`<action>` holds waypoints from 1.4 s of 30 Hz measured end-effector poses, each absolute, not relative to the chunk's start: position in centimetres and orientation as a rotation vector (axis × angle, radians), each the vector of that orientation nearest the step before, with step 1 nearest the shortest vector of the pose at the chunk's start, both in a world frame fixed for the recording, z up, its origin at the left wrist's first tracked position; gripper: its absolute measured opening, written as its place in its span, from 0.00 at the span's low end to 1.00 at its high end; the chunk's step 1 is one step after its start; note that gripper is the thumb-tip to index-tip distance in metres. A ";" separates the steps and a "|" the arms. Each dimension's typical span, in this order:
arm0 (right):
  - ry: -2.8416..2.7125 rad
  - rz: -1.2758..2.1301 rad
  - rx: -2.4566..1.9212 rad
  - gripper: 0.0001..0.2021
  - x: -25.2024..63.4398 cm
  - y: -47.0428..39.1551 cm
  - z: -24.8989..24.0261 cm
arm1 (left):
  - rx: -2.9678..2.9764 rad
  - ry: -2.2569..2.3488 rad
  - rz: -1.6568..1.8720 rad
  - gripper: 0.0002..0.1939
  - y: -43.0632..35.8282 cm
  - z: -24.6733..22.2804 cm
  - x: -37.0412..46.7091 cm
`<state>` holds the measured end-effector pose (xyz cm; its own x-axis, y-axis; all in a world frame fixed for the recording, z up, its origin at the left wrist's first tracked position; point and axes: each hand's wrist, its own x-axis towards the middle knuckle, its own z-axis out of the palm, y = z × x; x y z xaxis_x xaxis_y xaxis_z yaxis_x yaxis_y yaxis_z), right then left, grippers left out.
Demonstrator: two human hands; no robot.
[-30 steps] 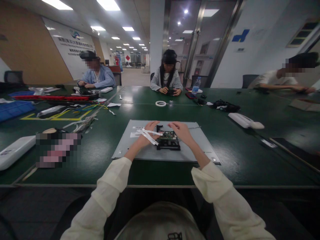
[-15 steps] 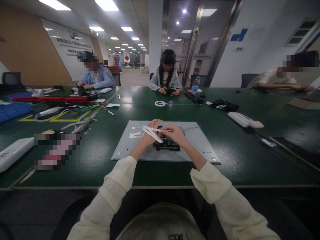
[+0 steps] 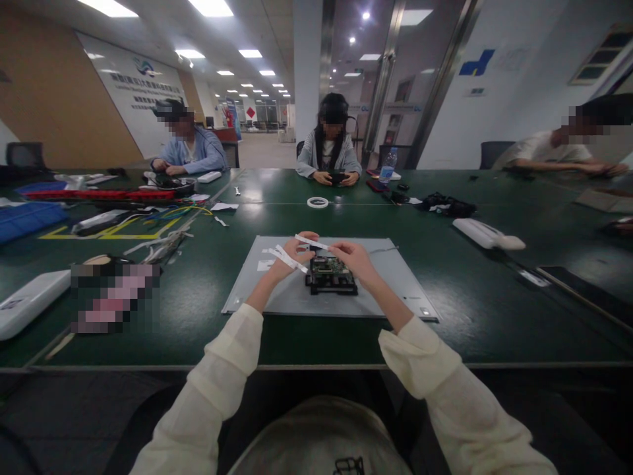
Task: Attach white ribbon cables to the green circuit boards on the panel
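A long white flat strip (image 3: 310,242), like ribbon cable, runs in folds between my hands and across the back of my left hand. Thumb and fingertips of my right hand (image 3: 353,258) pinch its right end above the circuit board. My left hand (image 3: 293,254) is at the board's left edge, thumb and forefinger apart and curved; its other fingers are partly hidden by the strip. Beneath both hands, a green circuit board (image 3: 330,265) sits in a black frame (image 3: 332,288). Frame and board rest on a grey metal panel (image 3: 277,300) on the table.
Ahead lies a roll of white tape (image 3: 317,202). Cables (image 3: 163,244), a white device (image 3: 34,303) and a blue bin (image 3: 30,221) are on the left. On the right are another white device (image 3: 477,234) and a dark bundle (image 3: 448,203). Three people sit around the table.
My left hand has shifted slightly left and the right hand slightly up and right, drawing apart. The strip between them has moved up, leaving more of the circuit board visible.
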<state>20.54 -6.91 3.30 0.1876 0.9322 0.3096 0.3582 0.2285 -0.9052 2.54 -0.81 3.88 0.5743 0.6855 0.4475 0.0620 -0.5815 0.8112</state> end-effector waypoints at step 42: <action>-1.641 0.468 -1.333 0.15 21.6 -7.5 4.5 | 2.077 0.748 1.030 0.17 -2.1 4.0 3.1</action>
<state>21.62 -7.53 4.45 0.0309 0.9068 0.4205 0.5489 0.3362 -0.7653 3.13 -2.12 4.01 0.5187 0.7354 0.4360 0.1870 -0.5952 0.7815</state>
